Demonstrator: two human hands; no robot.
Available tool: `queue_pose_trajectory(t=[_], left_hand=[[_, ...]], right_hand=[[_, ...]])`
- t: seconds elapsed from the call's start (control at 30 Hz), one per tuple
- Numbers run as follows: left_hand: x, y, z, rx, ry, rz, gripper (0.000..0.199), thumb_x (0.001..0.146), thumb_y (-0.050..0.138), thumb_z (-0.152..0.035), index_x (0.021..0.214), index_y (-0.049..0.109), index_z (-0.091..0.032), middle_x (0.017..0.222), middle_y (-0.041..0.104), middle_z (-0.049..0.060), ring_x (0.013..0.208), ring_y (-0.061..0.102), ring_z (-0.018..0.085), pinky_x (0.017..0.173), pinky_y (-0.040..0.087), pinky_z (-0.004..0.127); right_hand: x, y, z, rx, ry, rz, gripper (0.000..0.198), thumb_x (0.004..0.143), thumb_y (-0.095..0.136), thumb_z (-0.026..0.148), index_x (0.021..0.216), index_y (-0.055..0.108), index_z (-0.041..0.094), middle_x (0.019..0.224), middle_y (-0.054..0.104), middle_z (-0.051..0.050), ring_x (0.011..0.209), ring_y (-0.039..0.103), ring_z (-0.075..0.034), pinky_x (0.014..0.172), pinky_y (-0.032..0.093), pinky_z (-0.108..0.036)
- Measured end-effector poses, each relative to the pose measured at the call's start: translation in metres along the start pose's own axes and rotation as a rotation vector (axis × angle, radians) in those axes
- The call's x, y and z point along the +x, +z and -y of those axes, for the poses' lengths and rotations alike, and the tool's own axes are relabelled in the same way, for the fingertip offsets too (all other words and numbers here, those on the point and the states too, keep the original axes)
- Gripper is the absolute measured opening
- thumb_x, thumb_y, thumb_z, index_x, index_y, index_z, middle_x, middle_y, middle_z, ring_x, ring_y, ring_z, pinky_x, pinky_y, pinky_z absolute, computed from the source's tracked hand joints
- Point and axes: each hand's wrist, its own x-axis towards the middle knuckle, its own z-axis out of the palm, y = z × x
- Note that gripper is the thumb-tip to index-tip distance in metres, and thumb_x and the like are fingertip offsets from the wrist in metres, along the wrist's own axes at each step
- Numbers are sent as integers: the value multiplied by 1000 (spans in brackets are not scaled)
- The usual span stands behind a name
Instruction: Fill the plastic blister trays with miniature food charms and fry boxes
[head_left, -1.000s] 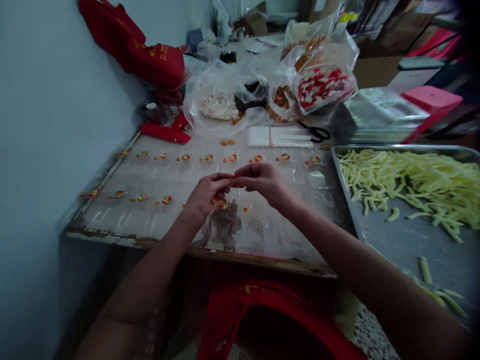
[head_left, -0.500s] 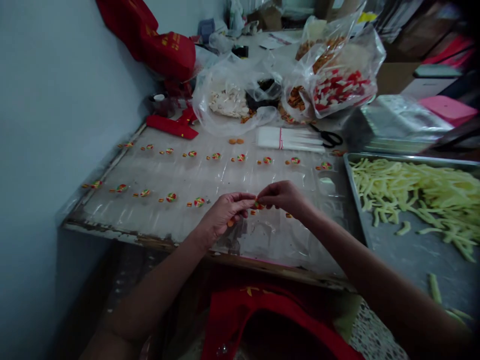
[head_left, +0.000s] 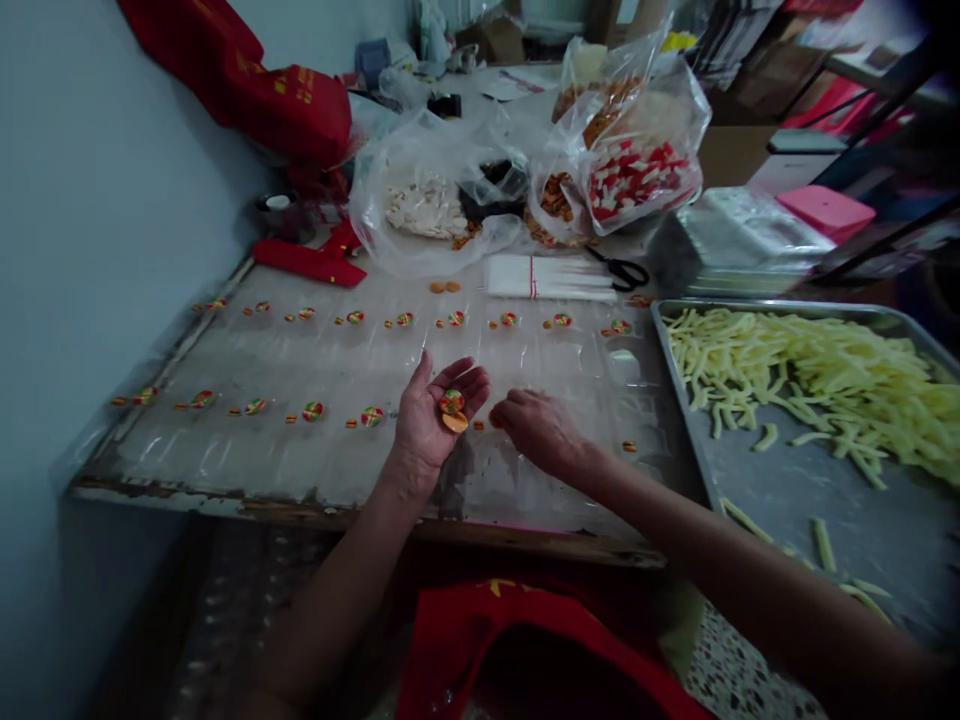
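My left hand [head_left: 427, 412] is turned palm up with its fingers spread. On its palm and fingers rest a round red, green and yellow label [head_left: 452, 401] and a plain orange disc [head_left: 454, 421]. Just to the right, my right hand [head_left: 536, 428] is closed, palm down, low over the clear plastic packaging [head_left: 577, 440]. A bit of orange shows at its fingertips, mostly hidden by the fingers. More round labels [head_left: 372, 415], each with a small oblong label [head_left: 351, 424] beside it, form two rows across the clear packaging.
At the right stands a metal tray [head_left: 780, 500] of pale yellow strips [head_left: 817, 385]. Behind the rows lie two orange discs [head_left: 445, 287], a banded white bundle [head_left: 551, 277] and black-handled scissors [head_left: 622, 270]. Bags of food pieces [head_left: 637, 180] and a red cloth [head_left: 307, 262] are farther back.
My hands have parted: the left has opened palm up, showing the label and orange disc, while the right has drawn away and lowered. The whole view has shifted slightly.
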Motion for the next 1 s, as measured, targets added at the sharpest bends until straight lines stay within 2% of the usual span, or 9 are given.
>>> queue_pose_trajectory(t=[0.1,0.27,0.43,0.53,0.6,0.7,0.77,0.87,1.0], left_hand=[[3,-1,3,-45,38,11,53,95,53,-56,108,69,-7,102,73,18,100,71,25,91,58,38],[4,11,22,-31,68,57,56,92,52,-62,106,70,-12,106,73,16,104,69,25,94,56,40],[0,24,50,-25,32,-75,34,91,56,-46,92,68,-15,81,69,7,75,67,16,78,57,31],[-1,27,55,52,-60,-195,21,89,54,-31,88,65,-14,76,64,6,59,58,13,59,52,26],[-2,30,54,89,-126,-194,15,85,53,-20,89,65,-13,80,64,7,59,56,12,55,49,25],[-5,38,52,118,-181,-125,22,76,53,-7,92,65,-13,87,65,8,72,62,14,66,53,26],[-6,43,53,155,-201,-86,28,71,52,-1,93,66,-13,91,65,8,82,64,16,77,55,30],[-6,45,57,195,-232,-55,31,70,52,2,93,67,-13,93,64,9,88,64,17,86,55,34],[-5,40,61,228,-243,-6,31,70,54,3,94,69,-10,97,66,11,94,65,18,93,54,35]], right_hand=[[-6,-14,2,93,-18,-74,21,98,54,20,102,75,20,92,72,-8,84,66,-19,71,42,-28],[-15,-20,24,632,199,-246,22,94,64,39,94,76,21,83,74,-4,70,65,-16,66,45,-26],[-33,10,44,1071,422,-414,15,79,76,35,84,74,21,84,75,-3,75,68,-19,69,52,-28],[-62,11,35,1214,517,-399,23,77,77,42,82,73,20,77,74,-4,67,67,-18,60,51,-28],[-86,0,18,1087,577,-416,22,78,76,40,83,73,19,75,74,-4,64,66,-18,57,49,-27],[-113,-22,-14,568,574,-498,9,83,71,28,86,74,20,80,73,-4,68,66,-18,64,49,-29],[-119,-31,-32,209,449,-466,11,90,63,23,90,74,21,87,73,-5,77,66,-18,70,47,-29],[-110,-34,-45,-186,173,-288,21,98,52,18,94,72,20,92,70,-7,83,62,-19,72,42,-31],[-89,-30,-42,-434,-83,-50,20,97,51,11,90,69,16,93,66,-10,84,56,-23,71,38,-36]])
